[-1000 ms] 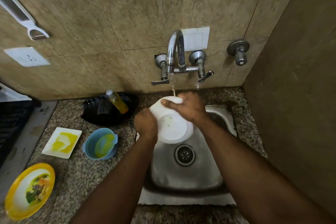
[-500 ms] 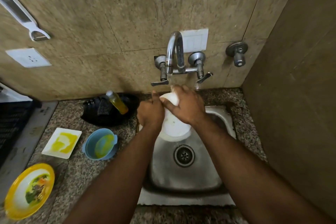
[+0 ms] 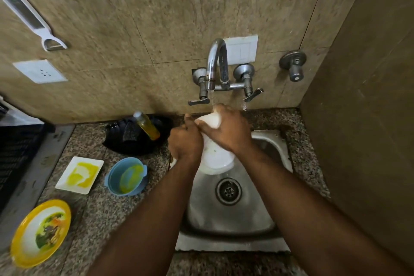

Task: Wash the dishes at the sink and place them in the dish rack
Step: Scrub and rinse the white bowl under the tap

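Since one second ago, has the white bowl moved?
Yes. The white bowl has moved up toward the tap and tilted; both hands grip it, its top right under the running water, farther from the sink drain.

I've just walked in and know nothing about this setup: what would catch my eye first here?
Two hands, left hand and right hand, hold a round white dish under the running chrome wall tap over the steel sink. On the speckled counter to the left wait a yellow-rimmed plate, a blue bowl and a white square dish, all smeared yellow.

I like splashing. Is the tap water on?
On. A thin stream falls from the tap onto the white bowl that both hands hold.
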`<action>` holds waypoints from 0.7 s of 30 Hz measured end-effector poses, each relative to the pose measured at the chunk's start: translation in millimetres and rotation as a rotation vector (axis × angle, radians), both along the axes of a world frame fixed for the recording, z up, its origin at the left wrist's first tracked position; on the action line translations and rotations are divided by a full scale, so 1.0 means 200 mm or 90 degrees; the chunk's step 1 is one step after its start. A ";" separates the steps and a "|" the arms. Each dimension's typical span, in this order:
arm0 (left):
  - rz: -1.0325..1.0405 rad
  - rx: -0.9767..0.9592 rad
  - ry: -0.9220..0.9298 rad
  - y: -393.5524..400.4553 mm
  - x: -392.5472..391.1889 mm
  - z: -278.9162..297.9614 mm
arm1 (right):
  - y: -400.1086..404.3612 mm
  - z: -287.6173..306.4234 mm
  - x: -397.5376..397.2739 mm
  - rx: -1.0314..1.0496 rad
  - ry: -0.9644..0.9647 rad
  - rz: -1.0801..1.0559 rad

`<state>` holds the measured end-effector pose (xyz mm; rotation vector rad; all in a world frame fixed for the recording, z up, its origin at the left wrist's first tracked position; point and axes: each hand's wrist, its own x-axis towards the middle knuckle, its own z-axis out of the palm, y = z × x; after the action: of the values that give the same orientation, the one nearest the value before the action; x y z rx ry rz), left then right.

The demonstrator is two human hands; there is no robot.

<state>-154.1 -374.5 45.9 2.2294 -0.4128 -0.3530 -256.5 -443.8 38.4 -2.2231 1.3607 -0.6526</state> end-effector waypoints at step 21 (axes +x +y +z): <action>0.057 -0.085 0.189 0.09 0.03 -0.07 | 0.04 0.01 0.02 0.047 0.003 -0.129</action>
<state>-148.5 -356.6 32.4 2.0187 -0.1711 -0.5821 -253.2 -436.7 40.4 -2.0478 1.5995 -0.6558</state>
